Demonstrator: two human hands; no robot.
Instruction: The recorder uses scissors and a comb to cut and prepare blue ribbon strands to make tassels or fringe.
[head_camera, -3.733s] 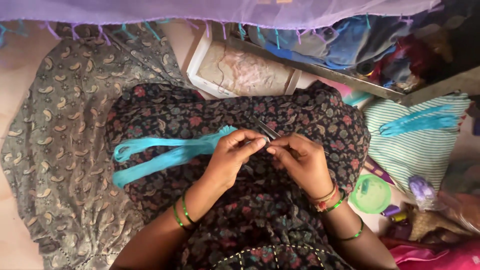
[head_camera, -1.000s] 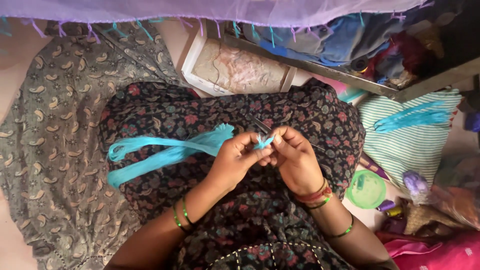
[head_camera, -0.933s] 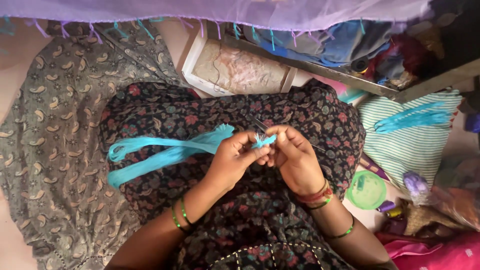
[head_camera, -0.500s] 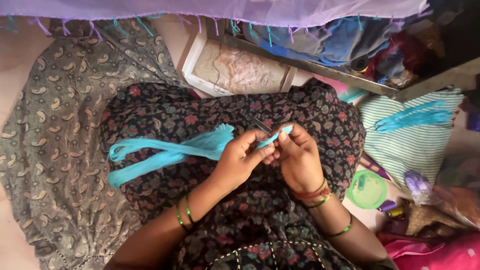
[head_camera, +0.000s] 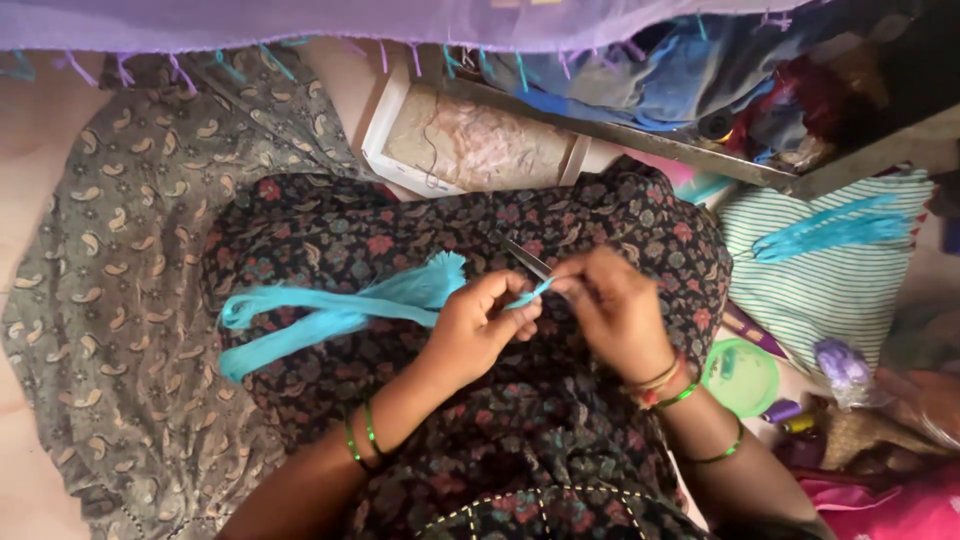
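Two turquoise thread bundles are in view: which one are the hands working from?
The bundle on the lap, beside the left hand. The other bundle lies apart on the striped cloth.

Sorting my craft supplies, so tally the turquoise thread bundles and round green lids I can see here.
Turquoise thread bundles: 2, one on the lap running to the left hand, one on the striped cloth
Round green lids: 1
Total: 3

Soft turquoise thread bundle (head_camera: 330, 310), matt and fibrous, lies on dark floral printed cloth (head_camera: 420, 230), a dull woven cotton look. Thin shiny metal scissors (head_camera: 527, 260) glint above it. Round green plastic lid (head_camera: 741, 376) looks smooth and glossy. Striped green-white fabric (head_camera: 810, 290) looks soft and matt.
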